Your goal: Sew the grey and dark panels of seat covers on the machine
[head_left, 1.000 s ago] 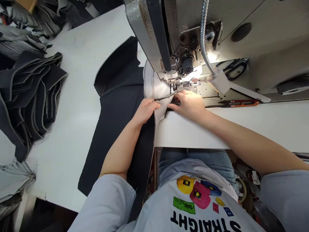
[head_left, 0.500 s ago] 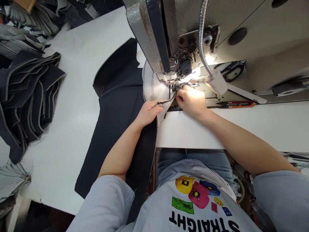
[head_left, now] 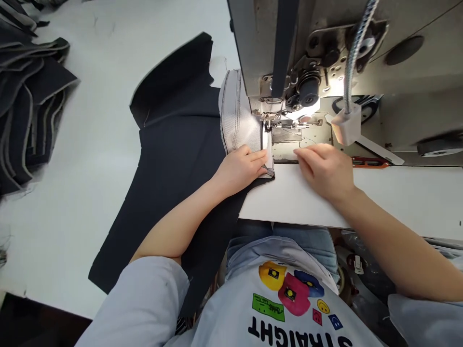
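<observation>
Dark navy fabric (head_left: pixel 177 159) lies on the table, with a light mesh-like lining piece (head_left: pixel 231 108) on top of it at the sewing machine. The lining's right edge, with a dark strip and a white strip, sits under the presser foot (head_left: pixel 268 126). My left hand (head_left: pixel 241 168) rests flat on the lining just in front of the foot, its fingers stretched out to the right. My right hand (head_left: pixel 327 171) is off the fabric, right of the needle plate (head_left: pixel 285 149), thumb and fingertips pinched together. Whatever they hold, if anything, is too small to make out.
The sewing machine (head_left: pixel 253 43) stands over the back right, with a lamp on a flexible metal neck (head_left: pixel 356 53). Orange-handled thread snips (head_left: pixel 369 163) and black-handled scissors (head_left: pixel 371 108) lie on its bed. Stacked dark cut pieces (head_left: pixel 32 106) are at the left.
My right hand has left the fabric edge at the foot and moved right. My left hand has gone from gripping the edge to lying flat on the lining. The view has shifted.
</observation>
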`<action>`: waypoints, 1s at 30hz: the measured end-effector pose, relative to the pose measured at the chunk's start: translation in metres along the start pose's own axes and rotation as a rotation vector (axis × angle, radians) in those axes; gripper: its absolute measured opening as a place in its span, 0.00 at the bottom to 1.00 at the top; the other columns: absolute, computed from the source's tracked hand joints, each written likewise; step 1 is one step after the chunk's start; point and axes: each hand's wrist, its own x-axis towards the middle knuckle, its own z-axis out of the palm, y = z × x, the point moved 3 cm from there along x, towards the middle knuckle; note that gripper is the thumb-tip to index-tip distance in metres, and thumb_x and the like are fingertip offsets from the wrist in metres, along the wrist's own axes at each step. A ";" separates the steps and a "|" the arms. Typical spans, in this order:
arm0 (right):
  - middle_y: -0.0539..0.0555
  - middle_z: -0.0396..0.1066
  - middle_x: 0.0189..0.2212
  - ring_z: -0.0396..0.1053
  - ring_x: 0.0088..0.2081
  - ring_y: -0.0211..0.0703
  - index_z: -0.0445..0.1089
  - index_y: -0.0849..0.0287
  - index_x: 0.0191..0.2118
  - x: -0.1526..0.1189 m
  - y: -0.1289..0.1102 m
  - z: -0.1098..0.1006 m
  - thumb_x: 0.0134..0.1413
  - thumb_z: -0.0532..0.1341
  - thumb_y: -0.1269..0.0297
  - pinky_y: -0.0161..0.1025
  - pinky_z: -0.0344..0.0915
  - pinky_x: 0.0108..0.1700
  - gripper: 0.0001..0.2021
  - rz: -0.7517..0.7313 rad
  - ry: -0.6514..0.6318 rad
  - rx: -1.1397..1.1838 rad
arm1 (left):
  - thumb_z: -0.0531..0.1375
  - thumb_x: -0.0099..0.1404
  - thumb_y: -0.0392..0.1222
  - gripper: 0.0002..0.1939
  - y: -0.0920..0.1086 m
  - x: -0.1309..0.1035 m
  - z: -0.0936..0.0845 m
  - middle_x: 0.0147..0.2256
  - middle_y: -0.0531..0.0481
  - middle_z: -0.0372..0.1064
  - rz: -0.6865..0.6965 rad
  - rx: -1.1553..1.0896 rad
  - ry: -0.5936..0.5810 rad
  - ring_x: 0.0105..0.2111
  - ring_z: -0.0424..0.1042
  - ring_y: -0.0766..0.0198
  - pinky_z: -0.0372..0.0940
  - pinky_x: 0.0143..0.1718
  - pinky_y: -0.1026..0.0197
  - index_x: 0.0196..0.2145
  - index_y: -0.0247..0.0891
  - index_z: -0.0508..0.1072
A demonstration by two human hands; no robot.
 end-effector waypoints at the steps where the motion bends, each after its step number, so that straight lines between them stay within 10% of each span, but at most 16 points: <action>1: 0.56 0.79 0.36 0.72 0.34 0.44 0.77 0.57 0.42 -0.002 -0.010 -0.002 0.68 0.56 0.65 0.41 0.61 0.34 0.12 -0.115 0.013 0.036 | 0.55 0.74 0.43 0.16 0.000 0.000 0.001 0.56 0.50 0.74 0.004 0.004 0.016 0.36 0.65 0.58 0.67 0.40 0.58 0.52 0.34 0.77; 6: 0.54 0.80 0.43 0.73 0.38 0.41 0.77 0.57 0.47 -0.003 -0.042 0.006 0.68 0.59 0.63 0.39 0.64 0.39 0.10 -0.405 -0.021 0.071 | 0.52 0.75 0.41 0.18 0.002 0.001 0.003 0.58 0.49 0.72 -0.026 0.034 0.034 0.36 0.66 0.58 0.64 0.36 0.56 0.56 0.35 0.74; 30: 0.46 0.80 0.46 0.64 0.33 0.38 0.78 0.58 0.45 0.007 -0.040 0.006 0.65 0.61 0.73 0.39 0.56 0.33 0.09 -0.377 0.015 -0.096 | 0.51 0.75 0.39 0.14 0.002 0.025 -0.004 0.51 0.48 0.76 -0.068 0.067 -0.019 0.36 0.68 0.57 0.57 0.34 0.52 0.43 0.36 0.77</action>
